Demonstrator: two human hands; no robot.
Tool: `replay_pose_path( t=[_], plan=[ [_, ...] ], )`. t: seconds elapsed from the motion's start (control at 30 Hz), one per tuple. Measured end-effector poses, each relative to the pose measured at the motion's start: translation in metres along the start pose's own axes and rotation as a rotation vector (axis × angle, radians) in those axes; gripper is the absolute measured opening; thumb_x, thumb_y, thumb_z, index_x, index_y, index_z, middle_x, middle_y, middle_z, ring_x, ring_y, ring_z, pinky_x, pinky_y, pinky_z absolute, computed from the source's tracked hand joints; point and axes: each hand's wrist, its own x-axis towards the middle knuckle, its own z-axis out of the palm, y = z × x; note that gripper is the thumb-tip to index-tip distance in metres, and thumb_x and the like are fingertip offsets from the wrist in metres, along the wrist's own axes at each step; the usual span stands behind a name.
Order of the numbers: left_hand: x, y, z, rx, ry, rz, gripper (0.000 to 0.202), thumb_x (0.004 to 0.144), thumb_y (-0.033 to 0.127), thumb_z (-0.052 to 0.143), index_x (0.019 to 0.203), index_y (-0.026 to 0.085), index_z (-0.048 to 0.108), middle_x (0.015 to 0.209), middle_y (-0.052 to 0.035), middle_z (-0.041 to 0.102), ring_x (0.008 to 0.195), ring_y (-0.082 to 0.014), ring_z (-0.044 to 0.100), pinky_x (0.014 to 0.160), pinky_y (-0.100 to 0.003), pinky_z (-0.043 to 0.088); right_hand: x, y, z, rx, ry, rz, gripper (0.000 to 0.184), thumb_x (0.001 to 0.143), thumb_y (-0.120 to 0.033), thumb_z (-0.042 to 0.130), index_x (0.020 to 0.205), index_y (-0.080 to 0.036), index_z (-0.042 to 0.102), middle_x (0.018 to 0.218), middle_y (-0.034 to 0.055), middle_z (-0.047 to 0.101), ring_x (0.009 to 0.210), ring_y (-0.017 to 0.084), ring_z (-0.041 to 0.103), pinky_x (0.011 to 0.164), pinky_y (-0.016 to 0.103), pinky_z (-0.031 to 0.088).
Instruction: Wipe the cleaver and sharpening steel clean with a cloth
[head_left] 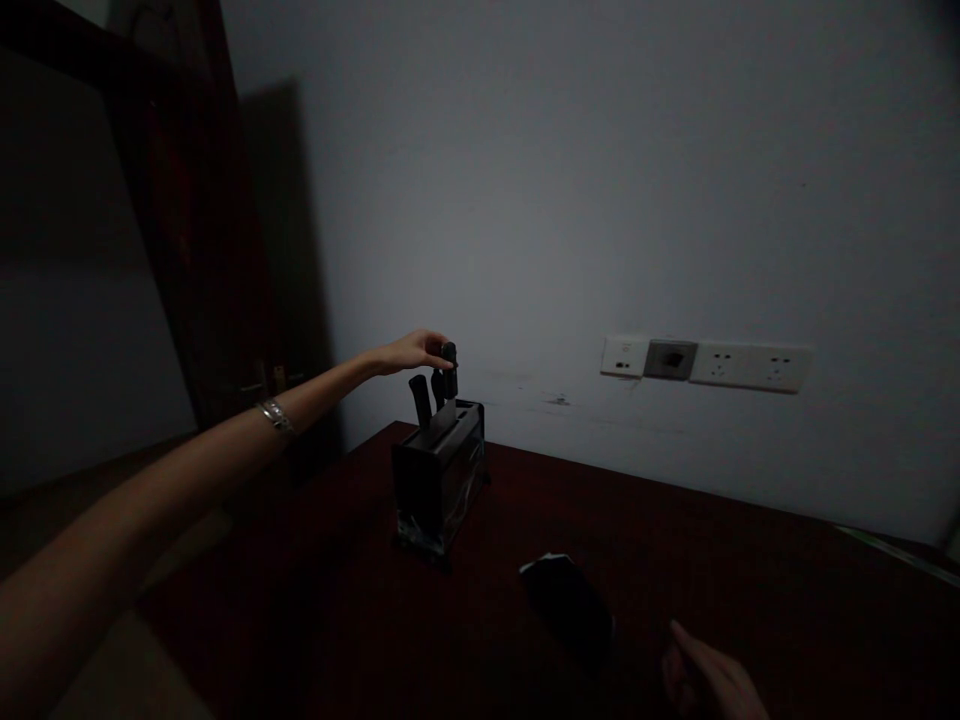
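Note:
My left hand (416, 352) reaches out and is closed on the black handle of a knife (450, 380). A strip of that knife's blade shows above a slot in the knife block (442, 440). Two more black handles, one of them a leaning handle (421, 400), stick up beside it. The block has a dark end and shiny sides. Low at the right is my right hand (712, 675), partly cut off by the frame, with curled fingers; what it holds, if anything, is lost in shadow. Left of it is a flat black object (568, 608) with a pale edge, its kind unclear.
The dark red-brown table (540, 500) runs along a pale wall (525, 200). Wall sockets (750, 367) sit above its far edge. A dark door (202, 200) stands at the left. Something thin and pale (892, 550) lies at the far right edge.

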Motion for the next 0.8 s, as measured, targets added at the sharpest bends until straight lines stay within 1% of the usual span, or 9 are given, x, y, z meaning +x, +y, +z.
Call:
replay_pose_path(
  t=[0.1, 0.2, 0.3, 0.4, 0.5, 0.6, 0.7, 0.8],
  plan=[
    [-0.001, -0.003, 0.002, 0.106, -0.007, -0.018, 0.034, 0.064, 0.027, 0.067, 0.095, 0.013, 0.061, 0.090, -0.0063, 0.065, 0.082, -0.0158, 0.057, 0.077, -0.030, 0.040, 0.002, 0.005, 0.000, -0.011, -0.013, 0.029, 0.055, 0.068, -0.068, 0.047, 0.047, -0.018, 0.057, 0.049, 0.0044, 0.057, 0.046, 0.016, 0.052, 0.050, 0.027, 0.045],
    [-0.001, -0.010, 0.006, 0.202, 0.006, -0.014, 0.038, 0.061, 0.027, 0.068, 0.096, 0.015, 0.063, 0.091, -0.0054, 0.064, 0.085, -0.0173, 0.056, 0.078, -0.029, 0.038, 0.003, 0.009, 0.001, -0.008, -0.035, 0.059, 0.060, 0.071, -0.070, 0.041, 0.047, -0.017, 0.057, 0.049, 0.0045, 0.056, 0.047, 0.016, 0.052, 0.051, 0.027, 0.045],
    [-0.001, -0.020, 0.010, 0.275, 0.039, -0.008, 0.042, 0.058, 0.029, 0.069, 0.097, 0.016, 0.063, 0.096, -0.0056, 0.063, 0.089, -0.0183, 0.054, 0.081, -0.029, 0.036, 0.002, 0.006, 0.003, 0.008, -0.028, 0.063, 0.059, 0.069, -0.070, 0.043, 0.045, -0.017, 0.056, 0.048, 0.0042, 0.055, 0.046, 0.016, 0.052, 0.052, 0.028, 0.045],
    [-0.003, -0.025, 0.013, 0.320, 0.059, -0.025, 0.046, 0.055, 0.031, 0.071, 0.097, 0.017, 0.062, 0.099, -0.0054, 0.060, 0.089, -0.0182, 0.052, 0.080, -0.027, 0.037, 0.000, 0.001, 0.004, 0.015, -0.015, 0.049, 0.057, 0.068, -0.069, 0.046, 0.045, -0.017, 0.055, 0.048, 0.0039, 0.055, 0.046, 0.016, 0.052, 0.051, 0.028, 0.045],
    [-0.005, -0.025, 0.016, 0.350, 0.057, -0.021, 0.044, 0.053, 0.032, 0.072, 0.094, 0.018, 0.063, 0.098, -0.0047, 0.059, 0.089, -0.0183, 0.051, 0.079, -0.026, 0.037, -0.002, -0.001, 0.004, 0.011, -0.022, 0.046, 0.057, 0.069, -0.069, 0.045, 0.047, -0.017, 0.056, 0.049, 0.0037, 0.055, 0.047, 0.015, 0.052, 0.051, 0.027, 0.045],
    [-0.006, -0.023, 0.017, 0.397, 0.025, 0.001, 0.042, 0.052, 0.034, 0.072, 0.090, 0.019, 0.063, 0.098, -0.0048, 0.059, 0.091, -0.0190, 0.050, 0.081, -0.027, 0.036, -0.002, 0.001, 0.005, 0.009, -0.024, 0.052, 0.058, 0.070, -0.068, 0.045, 0.048, -0.017, 0.057, 0.050, 0.0036, 0.055, 0.047, 0.015, 0.052, 0.050, 0.026, 0.044],
    [-0.005, -0.021, 0.017, 0.450, -0.011, 0.010, 0.042, 0.054, 0.036, 0.071, 0.090, 0.018, 0.062, 0.101, -0.0066, 0.057, 0.094, -0.0197, 0.049, 0.083, -0.028, 0.036, -0.001, 0.002, 0.005, 0.012, -0.029, 0.057, 0.057, 0.070, -0.068, 0.044, 0.048, -0.016, 0.056, 0.050, 0.0033, 0.055, 0.047, 0.015, 0.051, 0.049, 0.026, 0.042],
    [-0.006, -0.019, 0.017, 0.481, -0.006, 0.017, 0.042, 0.054, 0.037, 0.071, 0.091, 0.018, 0.063, 0.102, -0.0073, 0.056, 0.096, -0.0205, 0.048, 0.085, -0.029, 0.035, 0.000, 0.003, 0.004, 0.018, -0.059, 0.065, 0.057, 0.073, -0.067, 0.043, 0.049, -0.016, 0.056, 0.051, 0.0031, 0.055, 0.048, 0.014, 0.051, 0.050, 0.025, 0.042]
  ],
)
